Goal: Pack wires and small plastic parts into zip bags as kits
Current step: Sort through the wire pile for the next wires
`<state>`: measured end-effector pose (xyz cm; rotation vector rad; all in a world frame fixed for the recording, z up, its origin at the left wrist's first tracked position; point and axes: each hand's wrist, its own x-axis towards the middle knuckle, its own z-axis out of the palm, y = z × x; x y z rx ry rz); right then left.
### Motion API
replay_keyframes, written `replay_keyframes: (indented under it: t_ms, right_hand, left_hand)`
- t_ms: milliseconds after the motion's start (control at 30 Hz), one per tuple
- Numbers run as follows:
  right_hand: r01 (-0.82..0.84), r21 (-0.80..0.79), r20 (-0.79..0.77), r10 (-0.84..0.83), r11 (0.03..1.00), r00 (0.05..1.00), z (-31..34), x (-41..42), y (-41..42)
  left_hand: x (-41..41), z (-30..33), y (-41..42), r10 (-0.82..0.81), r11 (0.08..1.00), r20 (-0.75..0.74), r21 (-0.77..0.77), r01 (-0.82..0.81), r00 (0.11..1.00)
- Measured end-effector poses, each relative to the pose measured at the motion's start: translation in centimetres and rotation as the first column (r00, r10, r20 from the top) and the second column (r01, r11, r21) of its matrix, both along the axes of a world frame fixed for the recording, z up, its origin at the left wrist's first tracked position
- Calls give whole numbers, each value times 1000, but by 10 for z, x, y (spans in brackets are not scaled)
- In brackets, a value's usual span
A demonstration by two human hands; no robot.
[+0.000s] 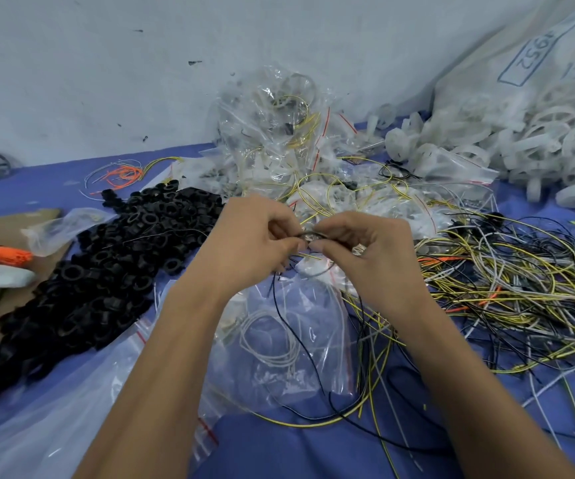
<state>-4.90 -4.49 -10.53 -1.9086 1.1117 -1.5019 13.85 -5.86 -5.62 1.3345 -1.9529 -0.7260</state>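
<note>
black wire (pixel 308 235) pinched between both hands at centre, looped, long axis running left-right between fingertips. left hand (pixel 255 242) and right hand (pixel 365 252) both curled tight on it, about equally near. open zip bag (pixel 289 337) lies straight below, toward person, white wire coil inside; judged next drop is downward. blue table cover (pixel 313 451) under all. black plastic rings (pixel 106 257) heaped left, wire tangle (pixel 514 288) right, filled bags (pixel 279 133) behind, pale wall (pixel 106 63).

Blue cloth (pixel 272 444) carries black rings (pixel 113 257), tangled wires (pixel 507 292), zip bags (pixel 279 140).
</note>
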Motion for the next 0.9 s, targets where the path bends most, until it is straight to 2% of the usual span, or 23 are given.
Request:
replay_keyframes:
  t_ms: [133, 233, 300, 433, 533, 700, 900]
  right_hand:
    - [42, 104, -37, -38, 994, 999, -2, -6, -3]
    - [-31, 185, 47, 23, 982, 999, -2, -5, -3]
    - [-56, 176, 81, 42, 983, 996, -2, -2, -4]
    - [-118, 165, 119, 99, 979, 988, -5, 6, -5]
    - [-221, 237, 260, 158, 946, 953, -7, 12, -3]
    - [-320, 303, 478, 148, 898, 866, -1, 15, 3]
    - [-363, 401, 500, 131, 841, 856, 0, 13, 4]
  left_hand:
    - [6, 3, -2, 81, 997, -344, 35, -74, 935]
    - [6, 5, 0, 76, 997, -496, 58, -55, 865]
    - [3, 5, 1, 66, 997, -573, 66, -34, 817]
    - [-3, 4, 4, 39, 997, -665, 71, 12, 746]
    - [-9, 1, 5, 28, 996, -706, 79, 40, 708]
    - [-20, -6, 5, 62, 994, -768, 107, 31, 637]
    - [-25, -13, 2, 115, 993, -796, 92, -69, 594]
